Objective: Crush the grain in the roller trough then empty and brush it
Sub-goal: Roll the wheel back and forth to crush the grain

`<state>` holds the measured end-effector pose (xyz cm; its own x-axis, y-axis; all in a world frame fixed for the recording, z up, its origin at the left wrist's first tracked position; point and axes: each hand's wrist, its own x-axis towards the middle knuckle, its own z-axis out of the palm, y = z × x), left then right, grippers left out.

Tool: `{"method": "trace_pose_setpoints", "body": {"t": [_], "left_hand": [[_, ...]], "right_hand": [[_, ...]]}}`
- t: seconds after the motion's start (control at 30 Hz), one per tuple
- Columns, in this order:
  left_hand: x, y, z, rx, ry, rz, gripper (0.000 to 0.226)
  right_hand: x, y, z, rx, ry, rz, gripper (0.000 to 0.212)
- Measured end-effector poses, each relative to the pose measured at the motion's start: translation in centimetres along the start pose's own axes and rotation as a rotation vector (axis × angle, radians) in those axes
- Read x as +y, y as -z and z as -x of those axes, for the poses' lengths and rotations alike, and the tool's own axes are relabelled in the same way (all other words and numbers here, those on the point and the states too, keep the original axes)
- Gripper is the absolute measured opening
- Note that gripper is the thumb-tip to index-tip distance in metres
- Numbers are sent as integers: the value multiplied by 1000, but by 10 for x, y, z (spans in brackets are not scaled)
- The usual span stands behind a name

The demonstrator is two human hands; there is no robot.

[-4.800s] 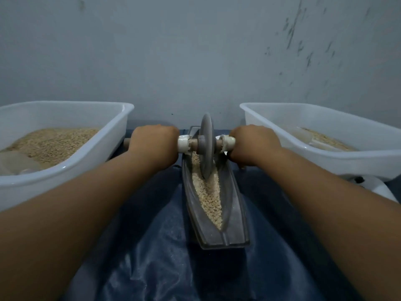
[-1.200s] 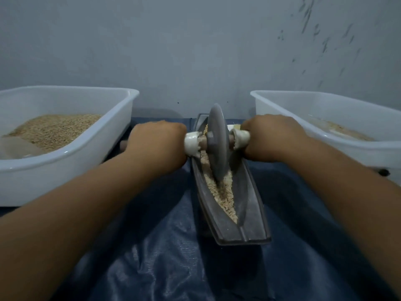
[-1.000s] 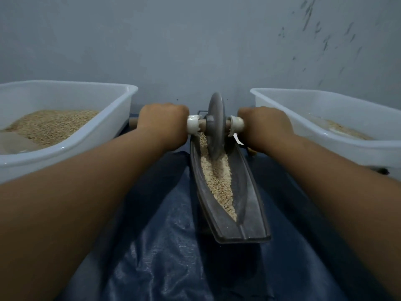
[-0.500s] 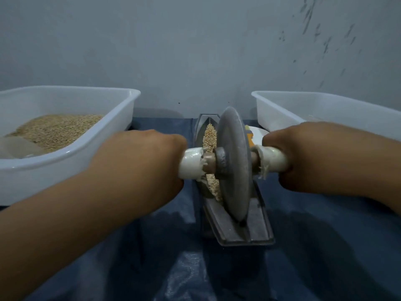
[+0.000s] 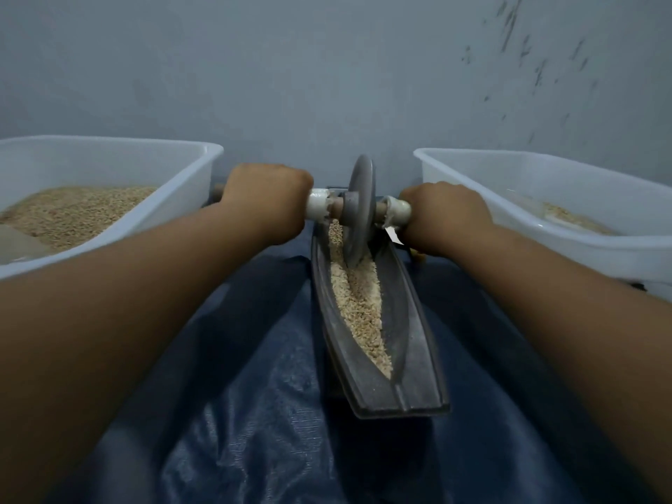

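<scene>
Grain (image 5: 358,303) in the trough (image 5: 411,343) is being crushed by a wheel (image 5: 360,209) whose axle is gripped by the left hand (image 5: 265,205) and right hand (image 5: 442,214); emptying and brushing remain undone.

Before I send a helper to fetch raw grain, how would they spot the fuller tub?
Two white tubs flank the dark trough on the blue sheet. Take the left tub, beside the person's left hand. Tan grain fills its floor; the right tub shows only a thin layer.
</scene>
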<state>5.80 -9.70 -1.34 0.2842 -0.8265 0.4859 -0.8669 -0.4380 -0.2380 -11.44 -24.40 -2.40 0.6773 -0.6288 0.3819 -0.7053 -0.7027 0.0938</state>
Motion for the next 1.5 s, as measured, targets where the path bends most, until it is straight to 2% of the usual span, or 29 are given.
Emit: {"method": "trace_pose_setpoints", "body": {"t": [0.13, 0.23, 0.3, 0.43, 0.5, 0.57, 0.67, 0.73, 0.8, 0.93, 1.03, 1.17, 1.3, 1.4, 1.5], "left_hand": [[8, 15, 30, -6, -22, -2, 19], [14, 35, 64, -11, -50, -1, 32], [12, 50, 84, -32, -49, 19, 31], [9, 71, 109, 93, -68, -4, 31], [9, 71, 108, 62, -57, -11, 30], [10, 56, 100, -5, -38, 2, 27], [12, 29, 71, -39, 16, 33, 28], [9, 14, 46, -59, 52, 39, 18], [6, 4, 24, -40, 63, 37, 13], [4, -3, 5, 10, 40, 14, 17], [6, 4, 13, -24, 10, 19, 17], [11, 28, 45, -83, -37, 36, 19], [13, 57, 86, -21, -92, -12, 38], [10, 71, 100, 114, -123, -73, 42], [8, 56, 94, 31, -80, -3, 31]], "right_hand": [[-1, 15, 30, -88, 38, -49, 15], [-4, 44, 70, -196, 93, -55, 13], [-5, 69, 95, -253, 138, -24, 11], [-2, 104, 122, -264, 165, -50, 15], [-4, 102, 120, -275, 151, -43, 15], [-6, 84, 107, -245, 125, -8, 15], [-6, 47, 73, -90, 92, 27, 13], [-6, 26, 46, -1, 62, 35, 14], [-5, 11, 25, 50, 41, 33, 21], [1, -2, 5, 85, 10, -1, 20], [2, 4, 16, 3, 19, -30, 23], [2, 30, 55, -141, 63, -76, 11], [8, 72, 105, -318, 104, -141, 12], [12, 94, 122, -346, 113, -138, 15], [5, 88, 113, -334, 112, -53, 13]]}}
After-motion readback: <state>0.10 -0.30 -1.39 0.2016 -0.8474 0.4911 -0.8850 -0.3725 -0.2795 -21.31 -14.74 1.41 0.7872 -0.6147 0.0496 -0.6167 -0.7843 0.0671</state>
